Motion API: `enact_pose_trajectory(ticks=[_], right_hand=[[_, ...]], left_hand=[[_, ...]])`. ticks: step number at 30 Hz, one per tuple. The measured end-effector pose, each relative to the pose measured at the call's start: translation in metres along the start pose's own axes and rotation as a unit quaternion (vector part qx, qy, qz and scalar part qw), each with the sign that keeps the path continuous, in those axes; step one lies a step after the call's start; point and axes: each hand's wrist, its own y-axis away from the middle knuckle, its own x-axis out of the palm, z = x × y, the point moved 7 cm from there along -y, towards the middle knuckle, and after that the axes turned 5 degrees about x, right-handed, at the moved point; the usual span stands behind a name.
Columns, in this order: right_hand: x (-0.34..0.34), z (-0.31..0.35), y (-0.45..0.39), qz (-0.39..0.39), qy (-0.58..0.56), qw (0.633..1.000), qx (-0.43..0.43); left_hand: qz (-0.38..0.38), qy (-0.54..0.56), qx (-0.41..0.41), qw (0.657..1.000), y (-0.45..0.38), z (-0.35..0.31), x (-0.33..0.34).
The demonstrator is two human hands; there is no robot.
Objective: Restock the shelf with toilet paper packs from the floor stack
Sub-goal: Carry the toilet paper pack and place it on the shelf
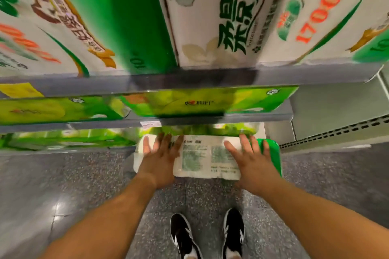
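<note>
A white and green toilet paper pack (202, 156) lies flat at the front of the lowest shelf, its printed back facing up and its near edge sticking out over the floor. My left hand (160, 157) presses flat on the pack's left part, fingers spread and straight. On the pack's right part my right hand (250, 157) rests the same way, fingers reaching toward its green end. Behind the pack, more green packs (197, 129) fill the bottom shelf.
The middle shelf (273, 114) carries green packs (202, 102); the upper shelf (294, 73) holds tall white and green packs (221, 17). A perforated grey panel (336, 130) stands at the right. Speckled grey floor (84, 185) and my black shoes (207, 235) lie below.
</note>
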Motion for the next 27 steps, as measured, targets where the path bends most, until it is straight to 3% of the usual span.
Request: enact_pose_trajectory(ticks=[6,9,17,22,27], right_hand=[[-0.043,0.014,0.016,-0.012,-0.012,0.999,-0.031],[-0.089,0.028,0.034,-0.021,-0.013,0.998,-0.062],[-0.233,0.072,0.107,-0.078,-0.009,0.993,-0.089],[-0.349,0.100,0.180,-0.175,0.028,0.978,-0.106],[-0.495,0.130,0.285,-0.218,0.027,0.971,-0.099]], left_hand=[[-0.114,0.068,0.035,0.991,0.034,0.017,-0.022],[-0.118,0.057,0.009,0.991,0.067,0.034,-0.055],[-0.165,0.022,-0.028,0.986,0.182,0.064,-0.199],[-0.268,-0.031,-0.024,0.963,0.269,0.087,-0.297],[-0.405,-0.071,0.010,0.912,0.392,0.113,-0.430]])
